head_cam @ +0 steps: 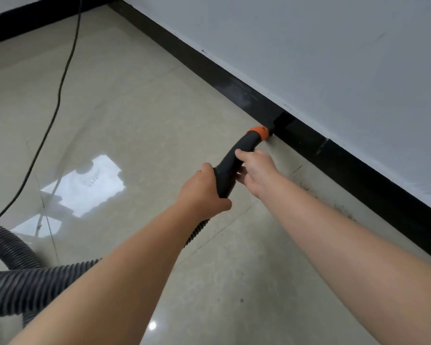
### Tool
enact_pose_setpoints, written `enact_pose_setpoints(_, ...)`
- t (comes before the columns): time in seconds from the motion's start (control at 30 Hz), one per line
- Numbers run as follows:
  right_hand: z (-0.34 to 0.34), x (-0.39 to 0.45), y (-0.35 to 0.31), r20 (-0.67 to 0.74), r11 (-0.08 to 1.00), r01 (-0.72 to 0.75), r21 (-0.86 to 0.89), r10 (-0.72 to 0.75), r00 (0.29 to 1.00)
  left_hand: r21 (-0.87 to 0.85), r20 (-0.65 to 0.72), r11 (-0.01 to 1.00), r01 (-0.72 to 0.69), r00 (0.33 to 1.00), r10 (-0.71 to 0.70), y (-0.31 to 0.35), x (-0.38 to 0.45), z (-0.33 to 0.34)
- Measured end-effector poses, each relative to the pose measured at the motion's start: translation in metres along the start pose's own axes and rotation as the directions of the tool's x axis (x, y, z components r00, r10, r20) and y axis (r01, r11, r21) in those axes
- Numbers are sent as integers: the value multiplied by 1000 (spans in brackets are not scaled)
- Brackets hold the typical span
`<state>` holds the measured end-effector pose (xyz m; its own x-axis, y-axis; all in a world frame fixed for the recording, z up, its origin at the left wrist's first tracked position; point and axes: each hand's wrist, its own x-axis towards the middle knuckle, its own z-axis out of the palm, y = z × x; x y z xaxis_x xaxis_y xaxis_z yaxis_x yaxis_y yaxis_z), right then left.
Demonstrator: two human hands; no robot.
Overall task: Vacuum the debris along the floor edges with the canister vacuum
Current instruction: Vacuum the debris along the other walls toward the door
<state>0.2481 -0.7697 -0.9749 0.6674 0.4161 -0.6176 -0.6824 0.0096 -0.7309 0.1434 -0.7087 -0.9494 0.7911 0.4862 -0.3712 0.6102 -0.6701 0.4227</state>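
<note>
1. The vacuum handle [230,168] is gripped by the left hand [204,192], fingers wrapped round its rear, apparently to steer.
2. The right hand [255,170] is curled round the handle further forward, seemingly to press the nozzle [280,122] down.
3. The nozzle is kept against the black baseboard [309,140], where debris [306,186] gathers.
4. The ribbed hose [23,282] is left trailing behind on the floor [135,108], clear of the working edge.

The wand [230,168] is black with an orange collar [258,131]. The ribbed hose [23,282] is dark grey. The floor [135,108] is glossy beige, the skirting [334,155] black.
</note>
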Motion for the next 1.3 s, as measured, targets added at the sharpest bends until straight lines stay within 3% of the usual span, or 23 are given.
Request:
enact_pose_setpoints(0.23,11,-43,30,-97,995,-104,-8,103,990,34,74,997,-75,995,73,-36,-52,-3)
enact_pose_setpoints(0.47,17,-74,36,-157,995,-99,-16,96,983,18,112,992,-124,986,121,-42,-76,-6)
enact_pose_setpoints(0.8,21,-120,52,-254,995,-95,17,97,962,139,238,957,-255,947,217,-48,-96,-19)
enact_pose_setpoints(0.93,21,-134,45,-236,989,-114,-98,88,968,128,232,964,-235,952,201,-39,-97,-23)
enact_pose_setpoints(1.3,-19,-124,37,-274,982,-79,-174,29,961,45,171,985,-165,973,155,-3,-92,14)
